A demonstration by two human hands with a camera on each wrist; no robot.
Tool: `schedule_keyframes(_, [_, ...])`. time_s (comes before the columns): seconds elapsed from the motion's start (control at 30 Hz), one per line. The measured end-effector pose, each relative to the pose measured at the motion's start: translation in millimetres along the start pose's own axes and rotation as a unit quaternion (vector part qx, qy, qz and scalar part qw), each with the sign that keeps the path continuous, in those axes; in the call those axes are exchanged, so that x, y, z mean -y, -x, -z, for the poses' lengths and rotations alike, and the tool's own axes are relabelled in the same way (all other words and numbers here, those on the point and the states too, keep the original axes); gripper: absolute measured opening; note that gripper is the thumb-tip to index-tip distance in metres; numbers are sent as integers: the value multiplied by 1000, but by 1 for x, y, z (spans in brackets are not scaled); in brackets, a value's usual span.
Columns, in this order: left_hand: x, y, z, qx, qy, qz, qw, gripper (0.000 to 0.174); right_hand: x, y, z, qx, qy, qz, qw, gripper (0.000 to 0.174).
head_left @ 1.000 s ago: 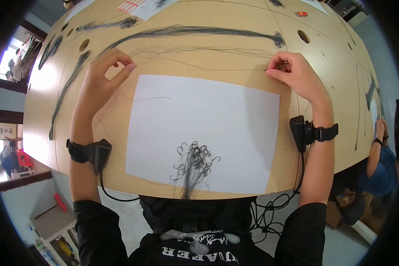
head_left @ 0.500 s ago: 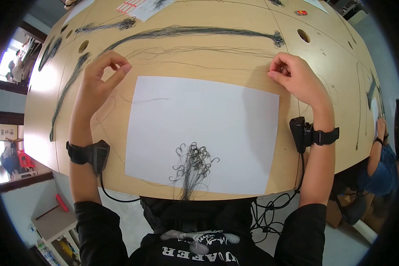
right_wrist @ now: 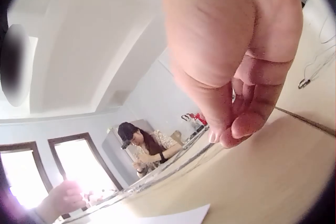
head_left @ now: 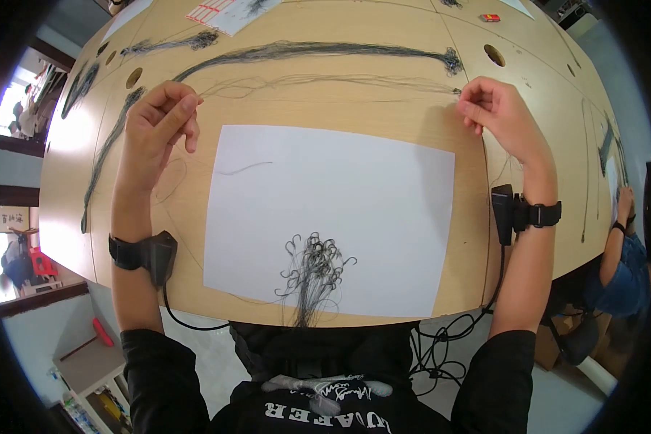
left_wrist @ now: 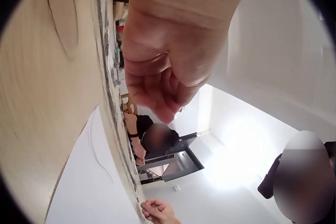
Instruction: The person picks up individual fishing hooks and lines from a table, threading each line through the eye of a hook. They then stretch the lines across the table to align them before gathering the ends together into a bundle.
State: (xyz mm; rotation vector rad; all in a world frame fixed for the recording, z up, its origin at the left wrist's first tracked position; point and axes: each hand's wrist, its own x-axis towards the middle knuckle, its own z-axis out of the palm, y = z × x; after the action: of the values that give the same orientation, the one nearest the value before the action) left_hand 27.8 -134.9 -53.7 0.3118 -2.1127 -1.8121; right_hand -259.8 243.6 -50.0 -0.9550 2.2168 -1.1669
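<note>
In the head view my left hand [head_left: 159, 130] is raised at the left, thumb and index fingertip together at the left ends of thin fishing lines [head_left: 318, 78]. My right hand [head_left: 503, 119] hovers at their other end, thumb and index fingertips together; I cannot tell whether it holds anything. Small dark hooks [head_left: 456, 92] lie right by those fingertips. In the right wrist view a small hook [right_wrist: 304, 83] with thin line lies on the table beside the hand. A bundle of dark fishing hooks [head_left: 317, 257] with lines rests on the white paper [head_left: 383, 202] between my forearms.
Beyond the fine lines stretches a long dark bundle of lines [head_left: 325, 48], its hooks at the right. Other bundles [head_left: 108, 152] lie at the left. A red box [head_left: 490, 18] is at the back. Another person's arm [head_left: 624, 206] reaches in at the right.
My hands have moved apart: left hand leftward, right hand rightward and slightly away. A line between them now lies nearer the other fine lines. The small hooks by my right fingertips have come into view.
</note>
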Motion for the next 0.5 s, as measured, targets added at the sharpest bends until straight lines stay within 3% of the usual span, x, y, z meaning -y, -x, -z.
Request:
schedule_keyframes(0.13, [-2, -6, 8, -15, -170, 5, 985, 14, -9, -6, 8, -67, 8, 17, 998, 11])
schedule_keyframes(0.23, [-2, -8, 24, -10, -269, -26, 963, 12, -22, -10, 8, -68, 25, 13, 997, 12])
schedule_keyframes(0.33, [-2, -7, 30, -25, -313, -5, 949, 12, -24, -13, 12, -76, 36, 2, 996, 14])
schedule_keyframes(0.5, [7, -10, 60, -48, -415, -66, 906, 12, -25, -15, 10, -74, 33, -17, 997, 14])
